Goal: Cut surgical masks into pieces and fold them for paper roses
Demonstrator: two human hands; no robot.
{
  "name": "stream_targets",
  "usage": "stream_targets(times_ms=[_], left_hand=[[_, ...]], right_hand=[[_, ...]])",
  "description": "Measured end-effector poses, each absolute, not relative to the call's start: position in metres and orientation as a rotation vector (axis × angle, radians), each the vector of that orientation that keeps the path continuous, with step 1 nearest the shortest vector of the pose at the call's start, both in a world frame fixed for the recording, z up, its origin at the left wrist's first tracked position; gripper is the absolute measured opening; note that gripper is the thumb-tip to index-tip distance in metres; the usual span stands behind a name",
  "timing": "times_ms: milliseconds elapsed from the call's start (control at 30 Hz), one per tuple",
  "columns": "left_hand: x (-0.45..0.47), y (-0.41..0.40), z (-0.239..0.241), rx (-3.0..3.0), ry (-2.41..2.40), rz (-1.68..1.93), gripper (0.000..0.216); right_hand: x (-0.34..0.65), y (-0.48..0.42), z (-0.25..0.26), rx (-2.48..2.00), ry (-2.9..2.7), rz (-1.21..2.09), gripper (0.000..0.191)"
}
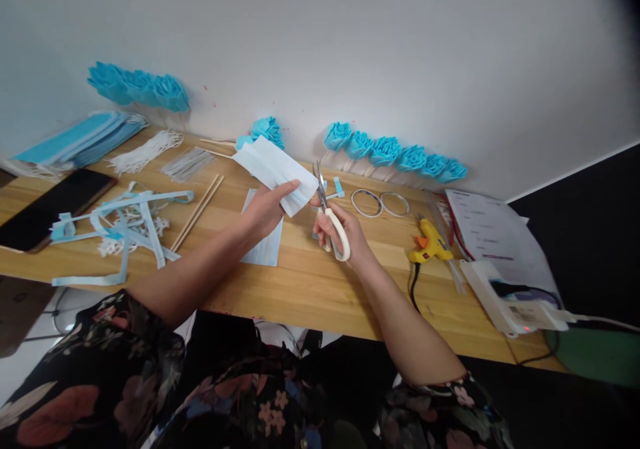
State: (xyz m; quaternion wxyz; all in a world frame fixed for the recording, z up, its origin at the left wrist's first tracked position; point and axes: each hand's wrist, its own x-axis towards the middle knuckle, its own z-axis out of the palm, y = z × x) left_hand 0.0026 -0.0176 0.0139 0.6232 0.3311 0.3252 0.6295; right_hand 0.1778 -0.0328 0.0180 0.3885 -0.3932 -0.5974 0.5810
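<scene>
My left hand is closed on a pale blue-white sheet of mask fabric, its thumb lying on top. My right hand grips white-handled scissors. Their blades stand slightly apart at the right edge of the sheet; whether they touch it I cannot tell. Beneath my left hand, another light blue sheet lies flat on the table. A small blue offcut rests just beyond the scissors. Behind the held sheet, a blue fabric flower leans on the wall, partly hidden.
More blue flowers line the wall. Left on the wooden table are stacked masks, white ear loops, thin strips, a phone, blue trimmings and sticks. Rightward are tape rings, a yellow glue gun and a power strip.
</scene>
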Motion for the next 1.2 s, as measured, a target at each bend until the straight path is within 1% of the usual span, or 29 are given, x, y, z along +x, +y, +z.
stream_targets(times_ms=[100, 333, 567, 667, 833, 1200], left_hand=[[0.0, -0.017, 0.016, 0.774, 0.761, 1.457, 0.036], [-0.009, -0.007, 0.016, 0.926, 0.904, 1.611, 0.042], [-0.018, -0.002, 0.019, 1.111, 1.007, 1.727, 0.05], [-0.018, -0.005, 0.022, 1.155, 1.039, 1.705, 0.051], [-0.014, -0.01, 0.025, 1.199, 1.103, 1.618, 0.045], [-0.012, -0.013, 0.025, 1.206, 1.114, 1.572, 0.044]], right_hand=[[0.178, -0.032, 0.019, -1.0, -1.556, 1.479, 0.059], [0.181, -0.031, 0.019, -1.022, -1.646, 1.571, 0.067], [0.183, -0.032, 0.02, -1.006, -1.72, 1.566, 0.066], [0.183, -0.032, 0.018, -0.994, -1.73, 1.566, 0.064], [0.184, -0.032, 0.017, -0.974, -1.771, 1.547, 0.061], [0.186, -0.029, 0.015, -0.97, -1.799, 1.527, 0.07]])
